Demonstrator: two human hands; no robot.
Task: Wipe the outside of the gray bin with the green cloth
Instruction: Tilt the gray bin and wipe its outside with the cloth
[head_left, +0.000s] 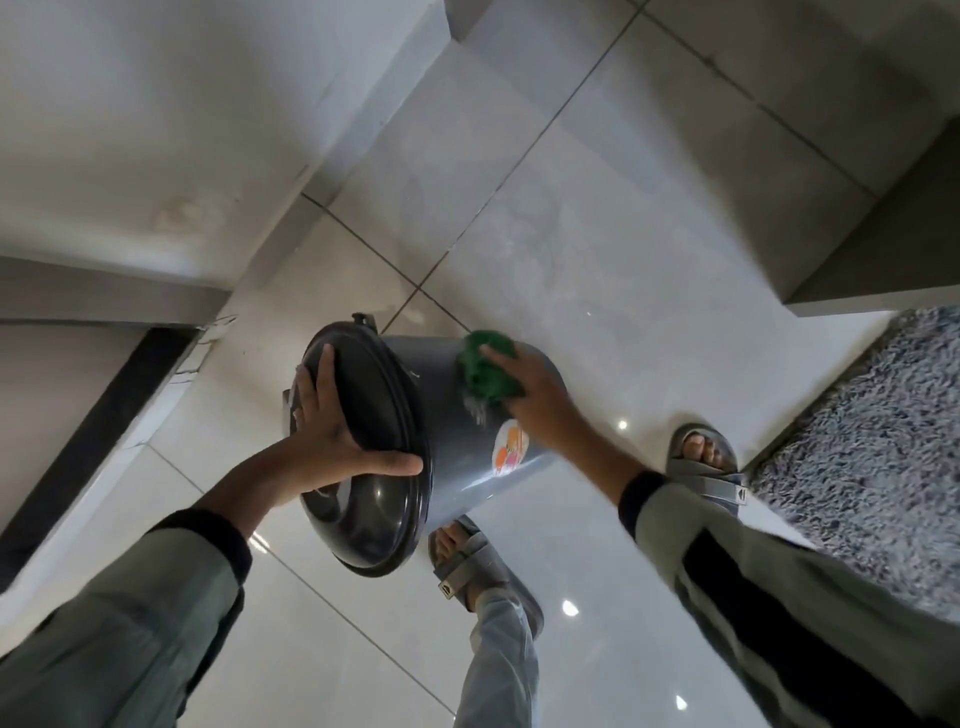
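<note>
The gray bin (447, 415) is tipped toward me above the tiled floor, its dark lid (374, 467) facing left and a round orange sticker on its side. My left hand (332, 431) is spread flat over the lid, thumb along the rim, steadying it. My right hand (535, 400) presses the bunched green cloth (485, 371) against the upper side wall of the bin, near its base end. The far side of the bin is hidden.
Glossy white floor tiles (597, 260) spread around. My sandalled feet (701, 457) stand just right of and below the bin. A shaggy gray rug (872, 441) lies at the right. White walls (156, 130) and a dark baseboard stand at the left.
</note>
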